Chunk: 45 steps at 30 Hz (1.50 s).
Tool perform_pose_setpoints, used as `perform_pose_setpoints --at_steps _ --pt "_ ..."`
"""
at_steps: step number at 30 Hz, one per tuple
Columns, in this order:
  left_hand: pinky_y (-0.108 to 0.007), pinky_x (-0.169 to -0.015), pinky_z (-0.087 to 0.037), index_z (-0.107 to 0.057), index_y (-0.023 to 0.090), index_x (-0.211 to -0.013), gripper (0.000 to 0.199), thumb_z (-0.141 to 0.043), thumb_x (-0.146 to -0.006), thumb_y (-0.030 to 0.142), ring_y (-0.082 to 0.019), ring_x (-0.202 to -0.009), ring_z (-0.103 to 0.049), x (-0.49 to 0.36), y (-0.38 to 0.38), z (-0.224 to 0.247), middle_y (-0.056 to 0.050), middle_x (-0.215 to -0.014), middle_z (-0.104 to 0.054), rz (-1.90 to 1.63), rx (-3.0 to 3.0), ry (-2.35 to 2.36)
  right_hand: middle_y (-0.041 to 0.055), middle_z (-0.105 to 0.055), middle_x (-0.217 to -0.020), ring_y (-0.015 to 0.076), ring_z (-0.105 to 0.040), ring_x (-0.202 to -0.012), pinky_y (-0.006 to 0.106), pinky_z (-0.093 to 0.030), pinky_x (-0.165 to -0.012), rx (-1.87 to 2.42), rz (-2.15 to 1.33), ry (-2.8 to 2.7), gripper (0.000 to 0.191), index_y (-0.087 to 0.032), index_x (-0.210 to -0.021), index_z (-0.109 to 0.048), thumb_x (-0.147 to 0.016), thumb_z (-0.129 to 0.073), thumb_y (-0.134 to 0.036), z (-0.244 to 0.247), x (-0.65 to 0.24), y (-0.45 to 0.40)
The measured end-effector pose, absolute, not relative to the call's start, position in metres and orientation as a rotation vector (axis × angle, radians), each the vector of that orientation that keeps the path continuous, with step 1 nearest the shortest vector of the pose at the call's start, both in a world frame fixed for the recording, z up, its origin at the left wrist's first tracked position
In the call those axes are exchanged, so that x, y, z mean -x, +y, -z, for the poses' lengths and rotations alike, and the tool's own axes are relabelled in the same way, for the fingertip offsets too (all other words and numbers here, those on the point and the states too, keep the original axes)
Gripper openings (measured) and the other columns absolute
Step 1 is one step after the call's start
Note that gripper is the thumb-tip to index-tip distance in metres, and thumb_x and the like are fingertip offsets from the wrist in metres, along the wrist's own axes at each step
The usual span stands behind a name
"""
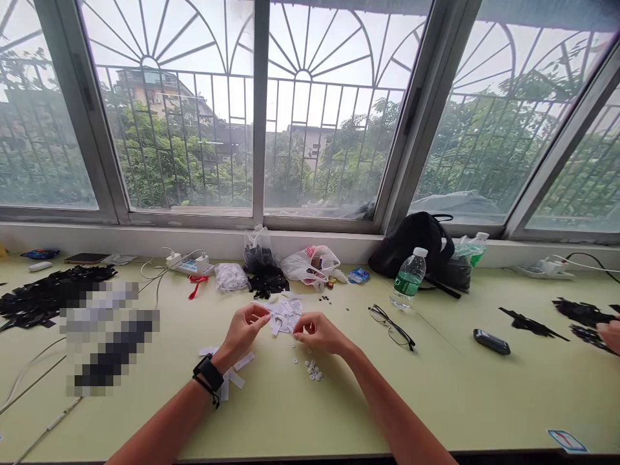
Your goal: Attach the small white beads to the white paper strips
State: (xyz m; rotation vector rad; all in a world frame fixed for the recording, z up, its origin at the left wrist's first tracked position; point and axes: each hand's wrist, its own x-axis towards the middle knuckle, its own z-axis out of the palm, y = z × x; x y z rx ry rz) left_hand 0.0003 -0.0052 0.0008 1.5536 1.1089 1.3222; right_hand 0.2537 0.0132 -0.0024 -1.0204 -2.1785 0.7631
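My left hand (242, 333) and my right hand (320, 334) hover close together over a loose heap of small white pieces (284, 316) on the pale green table (300, 413). The fingers of both hands curl into a pinch at the heap's edges, and I cannot tell whether they hold a piece. Below my right hand lies a small cluster of white rings (313, 370). Several white paper strips (230, 369) lie under my left wrist, which wears a black watch (208, 372).
Heaps of black pieces (48, 294) lie at left, with a power strip (191, 265) and plastic bags (310, 267) behind. Eyeglasses (391, 327), a water bottle (409, 278) and a black backpack (411, 245) stand to the right. A co-worker's hand (610, 336) enters at far right.
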Motion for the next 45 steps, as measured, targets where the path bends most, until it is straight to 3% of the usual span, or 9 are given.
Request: perform_pose_setpoints --at_steps 6,10,14,17,20,27,34,38,45 --pt "-0.026 -0.061 -0.046 -0.076 0.016 -0.085 0.029 -0.075 -0.082 0.045 -0.017 -0.066 -0.061 0.002 -0.007 -0.003 -0.007 -0.082 -0.073 -1.229 -1.722 1.087 -0.0003 -0.065 -0.066 0.0124 -0.050 -0.061 0.022 -0.038 -0.056 0.969 -1.114 -2.302 0.019 -0.017 -0.087 -0.082 -0.077 -0.077 -0.034 -0.006 -0.265 0.013" --pt "-0.026 -0.060 -0.044 -0.077 0.019 -0.079 0.031 -0.072 -0.084 0.049 -0.017 -0.067 -0.060 0.020 -0.014 -0.019 -0.005 -0.076 -0.072 -0.974 -2.042 1.041 -0.0012 -0.062 -0.064 0.0115 -0.048 -0.060 0.022 -0.037 -0.054 0.943 -1.246 -2.372 0.029 -0.017 -0.085 -0.083 -0.072 -0.084 -0.043 -0.020 -0.273 0.009" --pt "-0.025 -0.055 -0.038 -0.076 0.019 -0.066 0.040 -0.079 -0.073 0.058 -0.017 -0.062 -0.057 0.054 -0.013 -0.040 -0.003 -0.065 -0.067 -0.646 -2.231 1.216 -0.0022 -0.059 -0.063 0.0098 -0.046 -0.058 0.021 -0.036 -0.053 0.941 -1.286 -2.393 0.034 -0.017 -0.083 -0.082 -0.068 -0.088 -0.047 -0.025 -0.277 0.005" --pt "-0.025 -0.050 -0.033 -0.079 0.021 -0.065 0.040 -0.086 -0.060 0.060 -0.017 -0.059 -0.057 0.071 -0.005 -0.048 -0.002 -0.063 -0.067 -0.287 -2.302 1.236 -0.0007 -0.064 -0.067 0.0110 -0.051 -0.061 0.021 -0.039 -0.056 0.949 -1.309 -2.407 0.032 -0.017 -0.082 -0.081 -0.068 -0.089 -0.045 -0.023 -0.277 0.005" --pt "-0.026 -0.048 -0.032 -0.081 0.023 -0.064 0.037 -0.091 -0.052 0.057 -0.017 -0.055 -0.055 0.071 0.001 -0.049 -0.001 -0.058 -0.066 -0.153 -2.300 1.235 0.0014 -0.070 -0.072 0.0129 -0.057 -0.064 0.022 -0.043 -0.059 0.976 -1.355 -2.401 0.033 -0.017 -0.083 -0.081 -0.068 -0.089 -0.045 -0.019 -0.277 0.007" --pt "-0.025 -0.048 -0.033 -0.084 0.023 -0.069 0.026 -0.087 -0.058 0.046 -0.017 -0.055 -0.055 0.057 0.000 -0.040 -0.001 -0.057 -0.068 -0.202 -2.212 1.117 0.0022 -0.072 -0.075 0.0128 -0.058 -0.065 0.022 -0.043 -0.059 1.005 -1.325 -2.395 0.032 -0.016 -0.087 -0.080 -0.076 -0.082 -0.046 -0.014 -0.274 0.010" --pt "-0.025 -0.052 -0.038 -0.081 0.019 -0.072 0.029 -0.082 -0.068 0.048 -0.017 -0.056 -0.057 0.057 0.003 -0.034 -0.002 -0.063 -0.071 -0.251 -2.150 0.989 0.0004 -0.067 -0.072 0.0119 -0.054 -0.064 0.022 -0.040 -0.057 1.005 -1.272 -2.410 0.032 -0.015 -0.087 -0.078 -0.080 -0.079 -0.047 -0.012 -0.275 0.012" --pt "-0.024 -0.055 -0.038 -0.078 0.017 -0.079 0.039 -0.076 -0.076 0.056 -0.015 -0.060 -0.055 0.047 0.001 -0.035 -0.002 -0.067 -0.069 -0.475 -2.041 0.916 -0.0009 -0.062 -0.070 0.0126 -0.050 -0.063 0.023 -0.038 -0.057 0.991 -1.148 -2.300 0.033 -0.016 -0.086 -0.076 -0.082 -0.077 -0.049 -0.011 -0.265 0.009" --pt "-0.024 -0.058 -0.038 -0.069 0.017 -0.076 0.038 -0.071 -0.085 0.054 -0.014 -0.064 -0.048 0.027 -0.002 -0.029 -0.001 -0.072 -0.061 -0.822 -1.948 0.827 0.0024 -0.067 -0.082 0.0184 -0.058 -0.079 0.031 -0.045 -0.077 0.886 -0.717 -2.183 0.013 -0.020 -0.083 -0.074 -0.088 -0.071 -0.032 0.007 -0.225 0.001"
